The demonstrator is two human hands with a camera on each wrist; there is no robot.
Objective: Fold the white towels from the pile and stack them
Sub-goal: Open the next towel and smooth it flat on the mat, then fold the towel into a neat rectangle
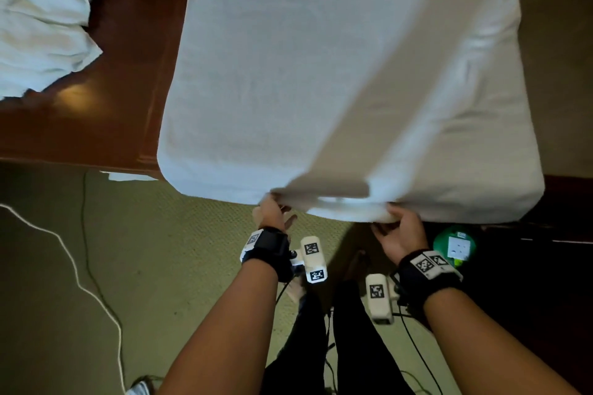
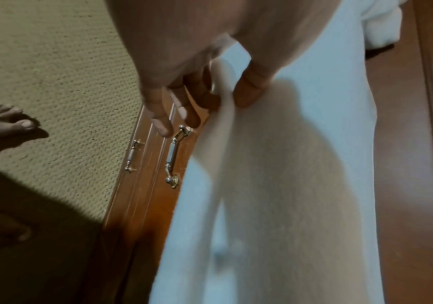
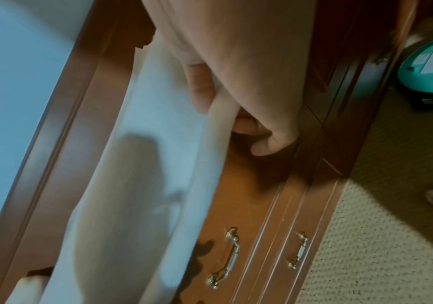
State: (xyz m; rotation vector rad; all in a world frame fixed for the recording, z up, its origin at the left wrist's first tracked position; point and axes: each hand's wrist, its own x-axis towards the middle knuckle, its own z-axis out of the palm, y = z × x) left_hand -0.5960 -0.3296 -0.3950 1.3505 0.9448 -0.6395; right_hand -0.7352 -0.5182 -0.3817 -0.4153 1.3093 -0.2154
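A large white towel (image 1: pixel 337 74) lies spread over the brown wooden cabinet top (image 1: pixel 122 74), and its near edge hangs past the front. My left hand (image 1: pixel 272 212) pinches that near edge between thumb and fingers (image 2: pixel 249 90), with the towel (image 2: pixel 275 164) stretching away from it. My right hand (image 1: pixel 398 228) grips the same edge a little to the right, with its fingers (image 3: pixel 202 90) curled round the towel (image 3: pixel 145 164). The pile of crumpled white towels (image 1: pixel 41 16) lies at the far left of the cabinet top.
The cabinet front has drawers with brass handles (image 2: pixel 172 156) (image 3: pixel 226 261). Green carpet (image 1: pixel 128 266) covers the floor, with a white cord (image 1: pixel 73 263) and black cables on it. A green round device (image 1: pixel 454 245) sits on the floor at the right. My bare foot (image 2: pixel 5 121) stands near the cabinet.
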